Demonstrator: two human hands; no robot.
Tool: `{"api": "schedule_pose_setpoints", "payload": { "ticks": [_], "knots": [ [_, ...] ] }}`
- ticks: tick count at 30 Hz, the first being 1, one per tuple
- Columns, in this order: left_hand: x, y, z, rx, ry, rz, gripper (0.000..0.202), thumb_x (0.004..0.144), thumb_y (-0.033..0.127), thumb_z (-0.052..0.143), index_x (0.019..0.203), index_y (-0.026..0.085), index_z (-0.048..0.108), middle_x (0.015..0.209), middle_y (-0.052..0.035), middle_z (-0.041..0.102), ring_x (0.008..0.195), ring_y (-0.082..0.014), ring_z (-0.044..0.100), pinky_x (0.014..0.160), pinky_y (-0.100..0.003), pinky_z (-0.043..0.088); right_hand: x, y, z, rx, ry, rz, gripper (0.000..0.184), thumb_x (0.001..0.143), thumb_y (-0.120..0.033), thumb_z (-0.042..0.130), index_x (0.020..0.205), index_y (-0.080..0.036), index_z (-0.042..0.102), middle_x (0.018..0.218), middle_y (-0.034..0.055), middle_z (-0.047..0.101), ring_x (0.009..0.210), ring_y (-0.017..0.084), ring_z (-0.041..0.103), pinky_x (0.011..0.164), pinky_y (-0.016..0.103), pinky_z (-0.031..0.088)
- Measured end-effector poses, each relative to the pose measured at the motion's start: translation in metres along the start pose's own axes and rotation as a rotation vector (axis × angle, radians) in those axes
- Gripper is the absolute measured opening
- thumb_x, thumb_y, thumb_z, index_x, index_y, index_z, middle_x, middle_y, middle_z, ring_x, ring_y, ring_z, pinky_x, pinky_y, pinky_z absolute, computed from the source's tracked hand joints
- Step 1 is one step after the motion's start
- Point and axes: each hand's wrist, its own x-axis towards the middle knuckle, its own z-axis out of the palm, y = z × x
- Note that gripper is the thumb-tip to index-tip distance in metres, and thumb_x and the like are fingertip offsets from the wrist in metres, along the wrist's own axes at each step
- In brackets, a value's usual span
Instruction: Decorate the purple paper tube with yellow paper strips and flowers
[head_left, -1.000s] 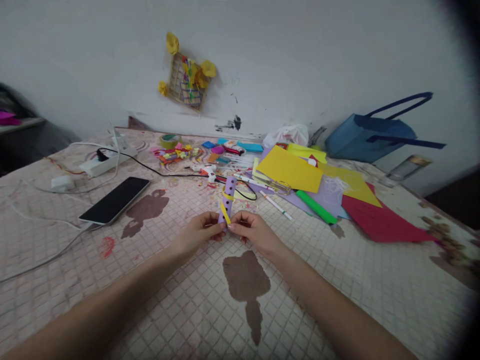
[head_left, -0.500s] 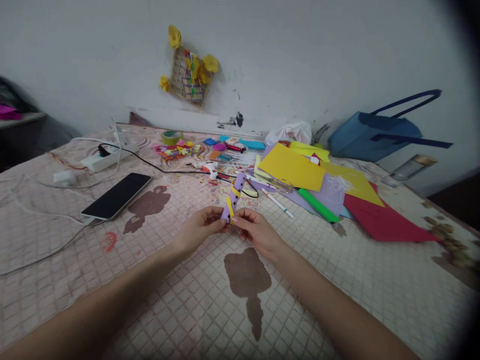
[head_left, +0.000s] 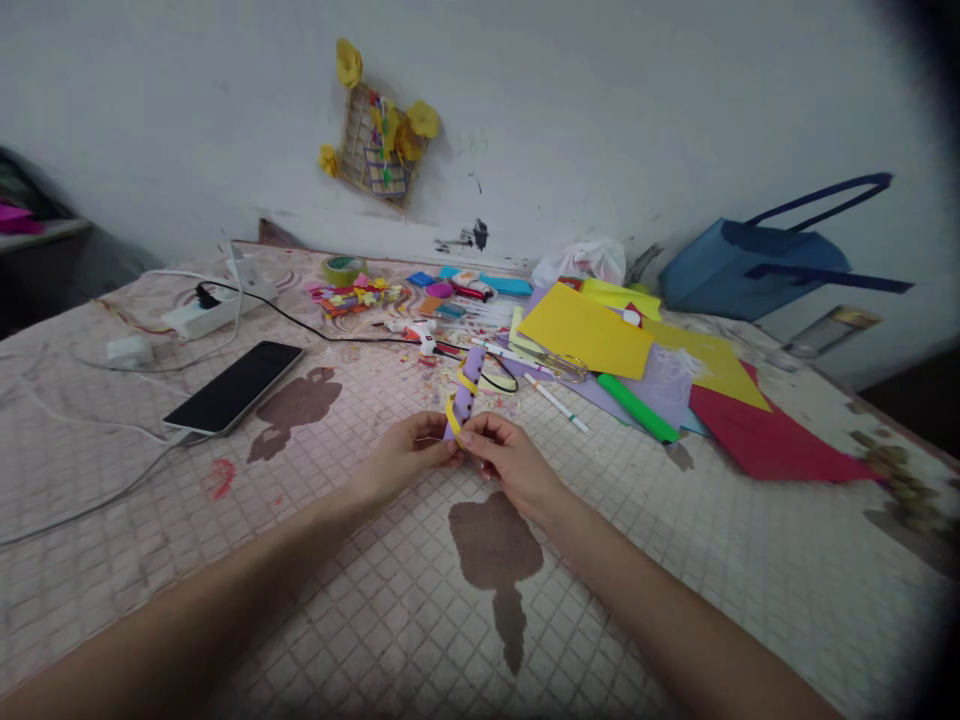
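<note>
The head view shows two hands over the middle of the desk (head_left: 622, 500), with a purple tube (head_left: 463, 399) between them. The tube has dark dots and leans a little, with its top to the right. The left hand (head_left: 415, 446) has its grip closed on the bottom of the tube. The right hand (head_left: 511, 455) pinches its thumb and finger together at the low end of a yellow strip (head_left: 451, 413) that winds around the tube. A black phone (head_left: 234, 388) lies to the left. Yellow paper (head_left: 585, 328) and a green roll (head_left: 637, 407) lie to the right.
</note>
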Motion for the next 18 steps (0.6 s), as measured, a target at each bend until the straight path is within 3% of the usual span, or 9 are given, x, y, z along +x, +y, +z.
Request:
{"api": "schedule_pose_setpoints", "payload": {
  "ticks": [6,18],
  "knots": [
    [0.0027,-0.0017,-0.0008,-0.131,-0.011,-0.037,0.03,0.07,0.025,0.068,0.095,0.011,0.061,0.092,-0.0068,0.063,0.072,-0.0112,0.06,0.071,-0.025,0.049,0.0,-0.0016,-0.0011,-0.033,0.024,-0.024,0.026,0.066,-0.04,0.067,0.072,-0.018,0.055,0.065,-0.0025,0.05,0.054,0.008,0.042,0.042,0.018,0.031],
    [0.0039,0.001,-0.0035,-0.352,0.044,-0.216,0.01,0.077,0.006,0.057,0.086,0.009,0.061,0.079,-0.0068,0.067,0.068,-0.0111,0.064,0.066,-0.02,0.053,0.0031,0.0002,-0.0039,-0.172,0.025,-0.153,0.019,0.071,-0.037,0.063,0.074,-0.02,0.053,0.065,-0.0032,0.049,0.05,0.008,0.041,0.041,0.021,0.032]
  ]
}}
